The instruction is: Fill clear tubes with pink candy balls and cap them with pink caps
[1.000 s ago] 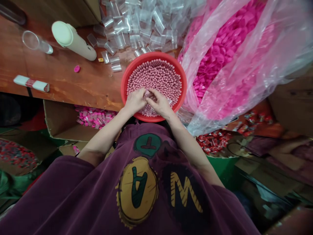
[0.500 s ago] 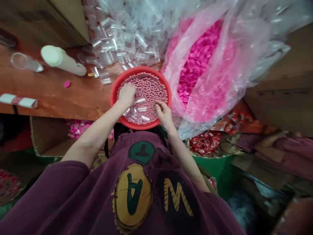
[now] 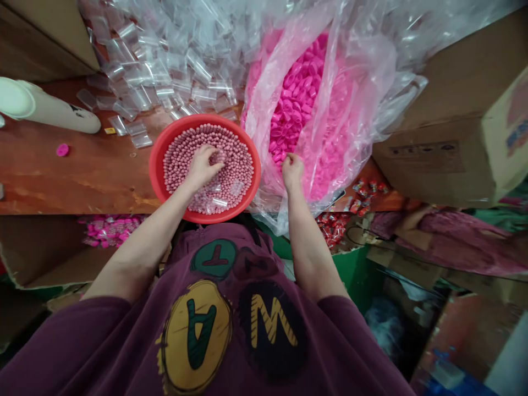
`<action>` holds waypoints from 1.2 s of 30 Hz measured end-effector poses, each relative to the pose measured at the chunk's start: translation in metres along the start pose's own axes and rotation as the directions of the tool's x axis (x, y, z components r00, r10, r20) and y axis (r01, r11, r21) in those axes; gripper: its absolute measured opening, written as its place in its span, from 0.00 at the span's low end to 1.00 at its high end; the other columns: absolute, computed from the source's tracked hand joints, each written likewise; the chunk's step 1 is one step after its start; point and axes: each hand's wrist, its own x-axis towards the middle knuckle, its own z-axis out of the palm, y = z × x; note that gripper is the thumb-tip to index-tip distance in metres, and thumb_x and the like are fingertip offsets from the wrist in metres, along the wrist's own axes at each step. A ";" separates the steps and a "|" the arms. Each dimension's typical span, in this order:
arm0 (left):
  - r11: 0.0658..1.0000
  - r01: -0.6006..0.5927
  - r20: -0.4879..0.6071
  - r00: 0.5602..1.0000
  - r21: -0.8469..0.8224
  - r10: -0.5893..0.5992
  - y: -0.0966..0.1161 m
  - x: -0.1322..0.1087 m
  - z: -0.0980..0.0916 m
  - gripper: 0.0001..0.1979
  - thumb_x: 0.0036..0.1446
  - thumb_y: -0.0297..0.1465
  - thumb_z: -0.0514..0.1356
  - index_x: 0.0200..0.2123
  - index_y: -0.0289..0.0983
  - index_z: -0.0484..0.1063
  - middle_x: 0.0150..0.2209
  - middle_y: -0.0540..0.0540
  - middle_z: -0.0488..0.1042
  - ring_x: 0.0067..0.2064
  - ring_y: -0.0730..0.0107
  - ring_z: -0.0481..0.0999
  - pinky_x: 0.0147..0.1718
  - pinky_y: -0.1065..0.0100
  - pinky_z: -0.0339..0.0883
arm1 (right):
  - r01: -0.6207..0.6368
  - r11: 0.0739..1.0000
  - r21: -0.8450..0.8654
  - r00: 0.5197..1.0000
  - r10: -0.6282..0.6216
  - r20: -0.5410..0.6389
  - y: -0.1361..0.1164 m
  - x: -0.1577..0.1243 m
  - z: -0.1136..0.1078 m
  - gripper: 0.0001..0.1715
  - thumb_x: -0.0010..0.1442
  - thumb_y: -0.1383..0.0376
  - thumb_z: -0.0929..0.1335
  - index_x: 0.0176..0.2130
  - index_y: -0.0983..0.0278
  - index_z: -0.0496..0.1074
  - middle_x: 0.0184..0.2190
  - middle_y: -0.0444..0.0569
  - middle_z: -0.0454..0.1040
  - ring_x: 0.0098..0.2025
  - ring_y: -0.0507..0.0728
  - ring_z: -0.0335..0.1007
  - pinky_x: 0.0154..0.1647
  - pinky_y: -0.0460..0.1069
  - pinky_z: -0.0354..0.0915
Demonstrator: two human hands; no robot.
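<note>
A red bowl (image 3: pixel 159 165) full of small pale pink balls (image 3: pixel 235 151) sits at the front edge of the wooden table (image 3: pixel 82 176). My left hand (image 3: pixel 202 165) rests in the balls, fingers curled around a small clear tube. A few clear tubes (image 3: pixel 218 202) lie on the balls near me. My right hand (image 3: pixel 292 168) reaches into the opening of a big clear plastic bag (image 3: pixel 355 82) of bright pink caps (image 3: pixel 297 104), fingers pinched together among them.
A heap of empty clear tubes (image 3: pixel 165 66) lies behind the bowl. A white cylinder (image 3: pixel 45 107) and one loose pink cap (image 3: pixel 62 149) lie at the left. Cardboard boxes (image 3: pixel 449 115) stand at the right. Below the table are boxes of pink (image 3: pixel 109 228) and red wrapped sweets (image 3: pixel 334 225).
My hands were together over the bowl; the right hand has moved out to the right into the bag of pink caps. The left hand moved further into the balls. My view swung right.
</note>
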 end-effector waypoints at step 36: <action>0.352 0.410 0.365 0.912 -0.842 -0.189 0.075 -0.056 -0.027 0.10 0.67 0.34 0.69 0.49 0.37 0.83 0.45 0.43 0.84 0.43 0.68 0.83 0.36 0.70 0.74 | 0.200 0.775 0.599 0.867 -0.425 0.260 -0.148 -0.093 -0.015 0.30 0.69 0.36 0.73 0.56 0.53 0.80 0.43 0.46 0.82 0.39 0.55 0.77 0.47 0.56 0.81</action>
